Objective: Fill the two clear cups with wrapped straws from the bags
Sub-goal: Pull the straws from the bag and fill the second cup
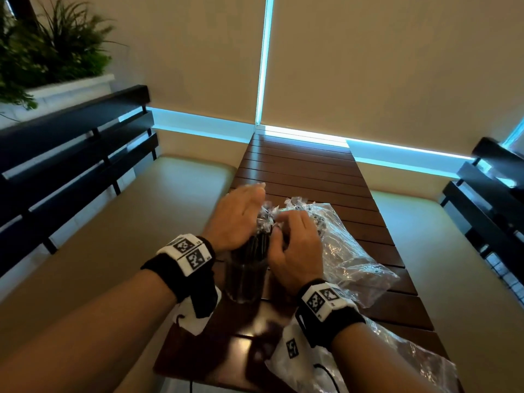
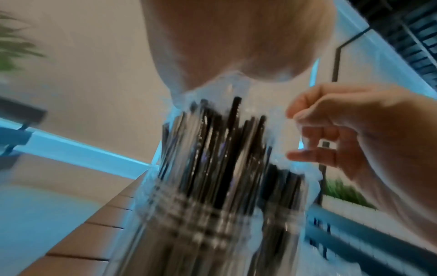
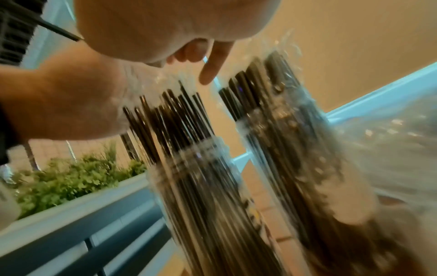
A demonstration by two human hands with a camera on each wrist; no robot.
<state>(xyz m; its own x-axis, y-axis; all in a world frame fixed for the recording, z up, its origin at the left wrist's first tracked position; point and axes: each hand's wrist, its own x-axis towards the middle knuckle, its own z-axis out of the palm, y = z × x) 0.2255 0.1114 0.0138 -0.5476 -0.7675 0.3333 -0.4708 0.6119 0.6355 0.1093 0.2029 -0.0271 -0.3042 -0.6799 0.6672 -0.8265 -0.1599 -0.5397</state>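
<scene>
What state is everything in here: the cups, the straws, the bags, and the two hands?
Near cup: upright, packed with straws.
Second cup: upright, also full.
Wrapped straws: standing on end.
Plastic bag: crumpled on the table.
Left hand: flat against straw tops.
Right hand: fingers curled at the wrappers.

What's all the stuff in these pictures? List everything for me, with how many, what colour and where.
Clear cups: two, transparent, side by side on the table.
Wrapped straws: many, black in clear wrap, upright in both cups.
Plastic bags: at least two, clear, crumpled, right of the cups.
Table: one, brown slats.
Benches: two, black slats, cream seats, either side.
Plant: green, far left.
Left hand: flat against straw tops.
Right hand: fingers curled at straw tops.
</scene>
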